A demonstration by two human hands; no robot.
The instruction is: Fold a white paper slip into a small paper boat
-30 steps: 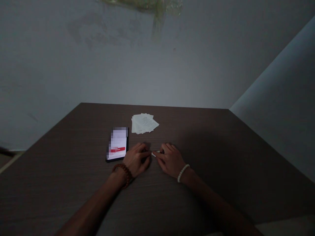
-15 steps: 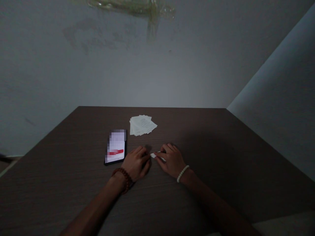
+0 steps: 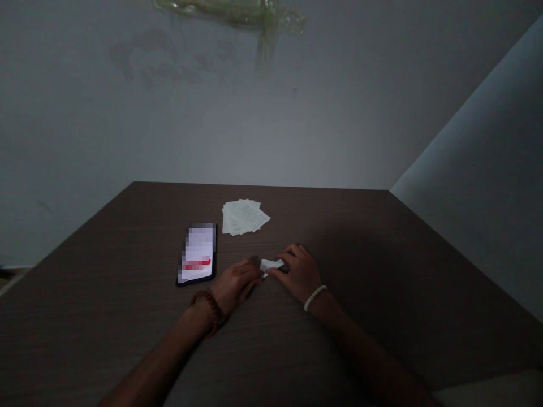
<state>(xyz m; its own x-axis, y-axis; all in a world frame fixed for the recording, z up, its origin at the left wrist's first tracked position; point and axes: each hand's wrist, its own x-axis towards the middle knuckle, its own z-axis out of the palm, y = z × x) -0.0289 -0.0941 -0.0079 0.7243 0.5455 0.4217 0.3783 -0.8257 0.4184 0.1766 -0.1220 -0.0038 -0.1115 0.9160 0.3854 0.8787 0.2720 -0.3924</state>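
Observation:
A small folded piece of white paper (image 3: 271, 264) lies between my two hands, low over the table. My left hand (image 3: 236, 282), with a brown bead bracelet at the wrist, has its fingers closed on the paper's left end. On the other side my right hand (image 3: 300, 273), wearing a pale bead bracelet, pinches the right end between thumb and fingers. My fingertips hide parts of the paper, so its full shape cannot be made out.
A phone (image 3: 197, 254) with a lit, blurred screen lies left of my left hand. Behind it, a fanned pile of white paper sheets (image 3: 245, 217) rests on the dark wooden table (image 3: 331, 350). A grey wall (image 3: 271, 124) rises at the table's far edge.
More of the white paper shows between my hands, and its fold looks more opened out. My left hand's fingers have flattened a little, and my right fingers have shifted slightly.

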